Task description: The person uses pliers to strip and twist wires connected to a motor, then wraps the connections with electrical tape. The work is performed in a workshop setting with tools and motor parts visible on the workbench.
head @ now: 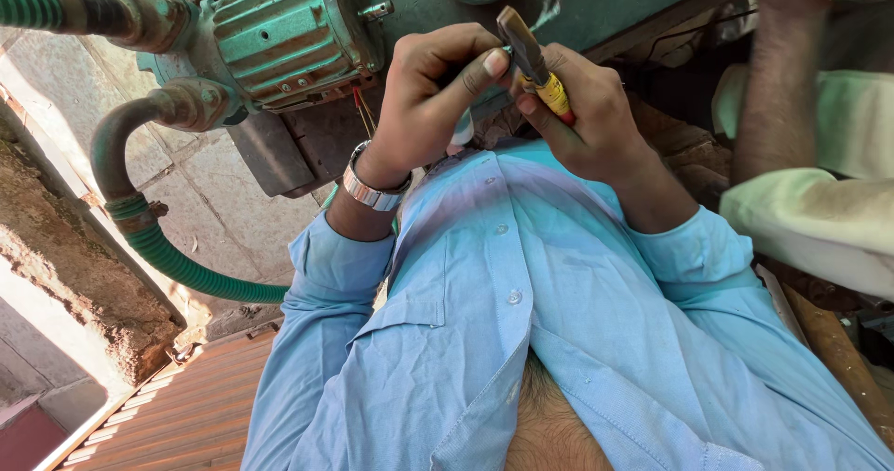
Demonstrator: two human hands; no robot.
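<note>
My right hand (585, 122) is closed around pliers (533, 60) with a yellow and red handle, whose dark jaws point up and to the left. My left hand (430, 94), with a metal watch (371, 190) on its wrist, pinches something small right beside the jaws; the item itself is hidden by my fingers. Both hands are held close together above my light blue shirt (521, 322). Thin red wires (361, 108) hang by the left hand.
A green pump motor (284, 29) with metal pipes and a green ribbed hose (186, 266) sits at the upper left over a stone floor. Another person's bare arm (780, 80) and pale garment (819, 220) are at the right. A rusty ribbed sheet (186, 415) lies lower left.
</note>
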